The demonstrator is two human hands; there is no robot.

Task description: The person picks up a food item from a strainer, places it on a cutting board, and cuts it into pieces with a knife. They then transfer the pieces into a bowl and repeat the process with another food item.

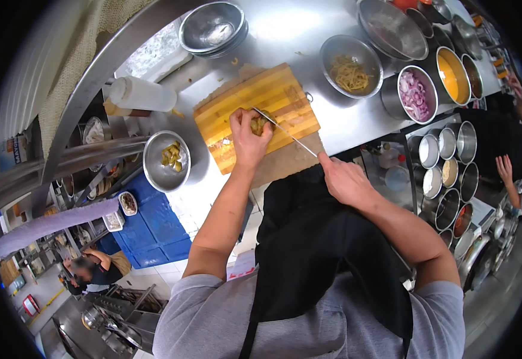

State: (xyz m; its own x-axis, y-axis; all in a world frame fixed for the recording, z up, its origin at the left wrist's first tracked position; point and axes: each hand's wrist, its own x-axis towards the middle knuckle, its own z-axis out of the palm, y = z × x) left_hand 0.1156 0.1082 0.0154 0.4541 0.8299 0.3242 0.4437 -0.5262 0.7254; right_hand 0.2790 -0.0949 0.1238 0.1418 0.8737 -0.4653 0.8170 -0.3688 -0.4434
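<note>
A wooden cutting board (225, 116) lies on the steel counter over a brown sheet (300, 158). My left hand (250, 139) is closed at the middle of the board, its bent fingers pressing on a greenish-yellow piece of food (261, 124) that looks like pickle. In my right hand (345, 179) is the handle of a kitchen knife (294, 137). Its blade reaches up and left across the board, and its tip end meets the food beside my left fingers. Left of the board, a steel bowl (156, 181) holds similar cut pieces (172, 157).
Beyond the board stand stacked steel bowls (213, 27) and a bowl of pale strips (350, 73). To the right are a pot of chopped red onion (414, 94) and a pot of orange liquid (452, 75). A squeeze bottle (141, 94) stands left. Other people are at both sides.
</note>
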